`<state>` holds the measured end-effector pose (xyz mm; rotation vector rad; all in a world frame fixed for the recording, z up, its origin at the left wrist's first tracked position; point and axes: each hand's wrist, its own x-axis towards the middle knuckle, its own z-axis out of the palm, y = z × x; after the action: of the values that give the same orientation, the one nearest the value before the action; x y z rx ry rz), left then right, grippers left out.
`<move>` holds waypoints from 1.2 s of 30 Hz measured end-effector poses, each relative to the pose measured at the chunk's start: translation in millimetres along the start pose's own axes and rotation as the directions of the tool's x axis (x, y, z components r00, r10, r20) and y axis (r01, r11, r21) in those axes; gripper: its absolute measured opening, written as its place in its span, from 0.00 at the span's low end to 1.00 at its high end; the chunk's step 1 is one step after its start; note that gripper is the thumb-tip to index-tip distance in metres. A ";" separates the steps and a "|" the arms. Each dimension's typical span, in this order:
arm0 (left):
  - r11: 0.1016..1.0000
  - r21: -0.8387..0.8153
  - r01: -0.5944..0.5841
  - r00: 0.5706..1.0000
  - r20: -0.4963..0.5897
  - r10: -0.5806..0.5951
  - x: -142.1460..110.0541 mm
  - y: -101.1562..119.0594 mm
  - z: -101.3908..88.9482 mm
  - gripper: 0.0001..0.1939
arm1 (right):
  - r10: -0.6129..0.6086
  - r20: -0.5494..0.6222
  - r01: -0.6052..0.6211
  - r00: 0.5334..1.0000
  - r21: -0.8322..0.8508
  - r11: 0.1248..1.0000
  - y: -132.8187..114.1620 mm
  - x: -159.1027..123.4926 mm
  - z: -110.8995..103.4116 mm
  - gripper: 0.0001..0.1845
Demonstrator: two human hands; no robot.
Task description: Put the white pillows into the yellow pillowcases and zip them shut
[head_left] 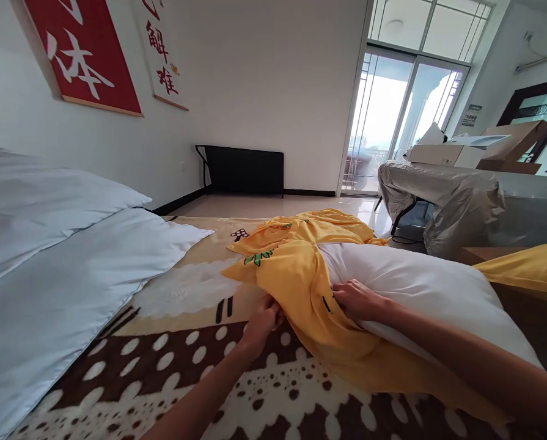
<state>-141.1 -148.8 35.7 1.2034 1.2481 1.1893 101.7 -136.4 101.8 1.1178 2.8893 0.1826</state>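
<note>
- main item: a loose, wrinkled yellow cloth with green leaf-like prints (301,263), spread across the middle of a brown-and-cream patterned plush blanket (255,397).
- beside it, to the right: a plump, plain white pillow (411,275), lying on its broad side. its left end meets the bunched part of the cloth; a strip of cloth runs along its near edge, beneath the right forearm.
- left hand (264,321): fingers curled closed at the cloth's left edge; appears to grip the fabric there, though the fingertips are hidden.
- right hand (353,299): fingers bent in a closed pinch on the cloth's edge, just against the white pillow's near side.
- state, done: cloth laid out on the blanket, pillow end brought up against it, both hands on the fabric.
- state, left: most of the pillow's upper face is bare, so the handling looks to be at an early stage (judgement). whether any of the pillow's end sits inside the cloth, cannot tell.
- surroundings: two large pale grey-white pillows (94,263) overlap at left, well apart from the hands; a second piece of yellow fabric (530,269) lies at the right edge of view, beyond the white pillow.
</note>
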 end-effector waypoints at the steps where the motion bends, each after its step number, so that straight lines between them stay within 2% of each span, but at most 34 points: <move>1: 0.998 0.027 -0.051 0.999 0.013 0.050 -3.1 4.7 4.4 0.12 | 0.035 -0.017 -0.035 0.999 0.019 0.999 0.1 1.5 -1.5 0.11; 3: 0.987 0.092 -0.131 0.990 0.066 0.125 -9.4 9.1 17.9 0.13 | 0.112 -0.068 -0.109 0.991 0.045 0.993 0.0 5.1 -3.6 0.12; 5: 0.972 0.162 -0.171 0.980 0.134 0.150 -14.5 4.9 35.1 0.15 | 0.166 -0.097 -0.162 0.981 0.053 0.985 -1.6 8.4 -1.6 0.12; 8: 0.950 0.250 -0.188 0.967 0.218 0.134 -19.4 -7.7 49.9 0.17 | 0.161 -0.049 -0.159 0.986 0.044 0.986 -7.5 10.2 8.9 0.11; 9: 0.944 0.272 -0.187 0.964 0.238 0.123 -20.9 -9.5 48.1 0.17 | 0.141 -0.031 -0.139 0.990 0.049 0.989 -9.6 9.6 12.7 0.10; 11: 0.938 0.305 -0.165 0.955 0.287 0.074 -24.4 -4.9 32.1 0.17 | 0.098 -0.039 -0.094 0.994 0.098 0.991 -12.0 6.8 17.7 0.10; 14: 0.921 0.378 -0.089 0.899 0.429 -0.089 -28.7 23.2 -12.6 0.16 | 0.036 -0.100 -0.001 0.994 0.330 0.944 -10.1 2.1 15.9 0.09; 15: 0.911 0.403 -0.084 0.890 0.442 -0.113 -27.7 35.7 -28.8 0.17 | 0.015 -0.124 0.043 0.992 0.453 0.890 -8.6 1.4 13.5 0.08; 16: 0.900 0.425 -0.100 0.904 0.417 -0.097 -24.2 47.9 -44.2 0.17 | -0.003 -0.146 0.089 0.989 0.586 0.805 -7.2 1.5 10.8 0.08; 17: 0.884 0.449 -0.128 0.939 0.342 -0.038 -17.9 58.8 -57.8 0.17 | -0.011 -0.162 0.125 0.987 0.715 0.688 -6.2 2.4 8.1 0.08; 18: 0.871 0.470 -0.141 0.975 0.218 0.040 -8.6 67.3 -69.4 0.16 | 0.000 -0.170 0.143 0.985 0.828 0.542 -6.0 3.9 5.5 0.09; 20: 0.872 0.483 -0.085 0.992 -0.041 0.119 16.9 74.9 -85.5 0.15 | 0.078 -0.131 0.111 0.988 0.969 0.220 -8.8 7.3 0.8 0.12; 21: 0.888 0.459 -0.016 0.988 -0.129 0.084 31.0 73.8 -90.2 0.16 | 0.139 -0.082 0.073 0.987 0.995 0.074 -11.6 7.8 -1.4 0.14; 22: 0.903 0.427 0.053 0.987 -0.158 0.017 44.4 69.8 -92.8 0.18 | 0.199 -0.023 0.032 0.980 0.998 -0.045 -15.0 6.6 -3.7 0.15; 23: 0.916 0.382 0.119 0.988 -0.140 -0.070 56.1 63.7 -93.8 0.20 | 0.254 0.036 -0.004 0.967 0.992 -0.125 -18.5 3.2 -6.1 0.17; 24: 0.926 0.338 0.170 0.985 -0.082 -0.151 65.3 56.1 -93.6 0.22 | 0.286 0.087 -0.042 0.954 0.986 -0.158 -21.5 -2.6 -8.7 0.17; 25: 0.932 0.300 0.205 0.977 -0.004 -0.214 71.7 47.7 -92.6 0.23 | 0.295 0.130 -0.088 0.947 0.985 -0.151 -23.6 -10.9 -11.5 0.18; 27: 0.941 0.214 0.262 0.944 0.146 -0.296 77.3 30.8 -90.5 0.25 | 0.283 0.197 -0.198 0.939 0.980 -0.026 -23.9 -31.5 -18.1 0.20; 29: 0.949 0.121 0.292 0.916 0.250 -0.314 77.2 15.9 -90.1 0.24 | 0.316 0.239 -0.313 0.918 0.927 0.209 -20.0 -49.7 -26.6 0.21; 31: 0.955 0.015 0.298 0.910 0.298 -0.288 76.6 4.6 -91.6 0.22 | 0.444 0.221 -0.437 0.868 0.765 0.474 -17.5 -55.4 -37.4 0.20; 33: 0.953 -0.096 0.287 0.923 0.294 -0.249 78.1 -2.3 -94.3 0.19 | 0.605 0.077 -0.559 0.792 0.490 0.669 -23.4 -42.5 -49.6 0.19; 35: 0.944 -0.183 0.275 0.939 0.264 -0.222 81.2 -5.7 -98.1 0.17 | 0.655 -0.140 -0.616 0.743 0.242 0.750 -41.1 -12.9 -61.1 0.18; 36: 0.938 -0.214 0.271 0.944 0.251 -0.215 82.6 -6.4 -100.9 0.17 | 0.628 -0.225 -0.605 0.745 0.171 0.778 -53.4 5.7 -65.8 0.16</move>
<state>-243.2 -67.6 29.8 0.9385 1.0133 0.9627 56.7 -178.0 160.5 2.2063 2.6158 0.2412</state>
